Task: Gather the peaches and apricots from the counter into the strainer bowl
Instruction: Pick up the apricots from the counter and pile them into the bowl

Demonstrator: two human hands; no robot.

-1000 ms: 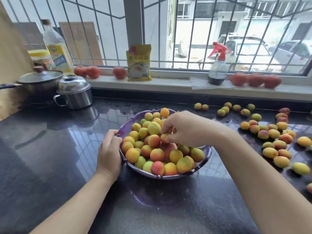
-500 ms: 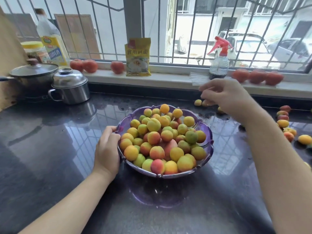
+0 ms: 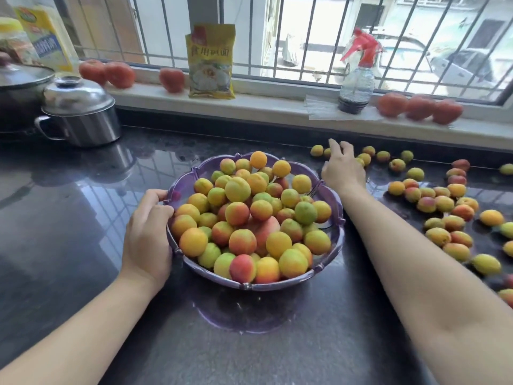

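left hand (image 3: 148, 232) gripping scalloped purple strainer bowl (image 3: 330, 262) rim, fingers curled. right hand (image 3: 342, 169) spread loosely over small round apricots (image 3: 316, 150) on glossy dark counter (image 3: 69, 218).

A home kitchen: a dark polished stone counter (image 3: 69, 245) runs under a barred window (image 3: 305, 37). At upper left stand a lidded steel pot (image 3: 80, 112) and an oil bottle (image 3: 47, 31); tomatoes (image 3: 119, 75) and a spray bottle (image 3: 358, 76) line the sill.
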